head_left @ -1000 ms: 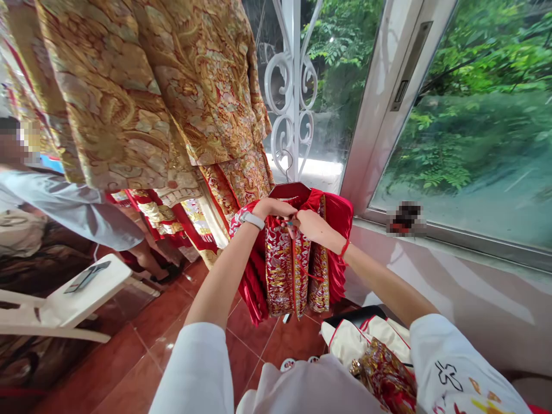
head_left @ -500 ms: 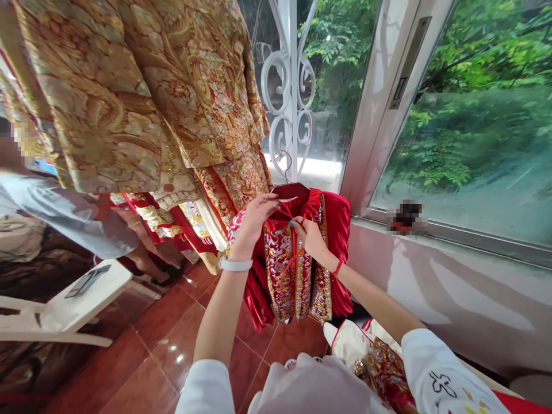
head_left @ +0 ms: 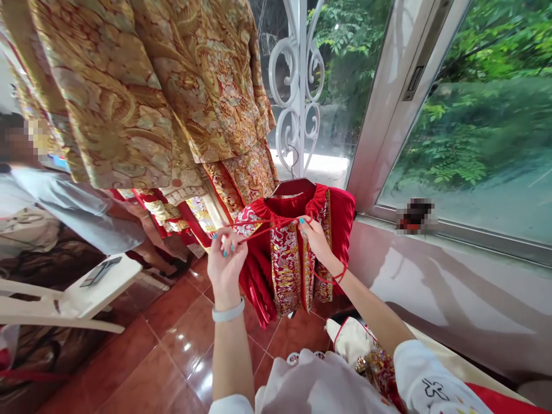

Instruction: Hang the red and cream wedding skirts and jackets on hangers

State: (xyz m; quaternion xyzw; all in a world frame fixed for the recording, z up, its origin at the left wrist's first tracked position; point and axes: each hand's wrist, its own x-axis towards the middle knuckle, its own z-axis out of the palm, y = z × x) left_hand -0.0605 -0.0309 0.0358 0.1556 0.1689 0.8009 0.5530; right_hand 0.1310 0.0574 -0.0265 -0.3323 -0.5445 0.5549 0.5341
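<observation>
L hand holds red cord, end prob. hidden in grip.

At mid-frame we see a red garment hanging, its panels embroidered in gold and silver, a thin red cord drawn leftward across its gathered top.

Left fingers and right fingers stretch a red cord.

Bright daylight fills the window; shadows streak the pale wall and glare spots the red floor. Edges stretch, and the person at left looks blurred.
</observation>
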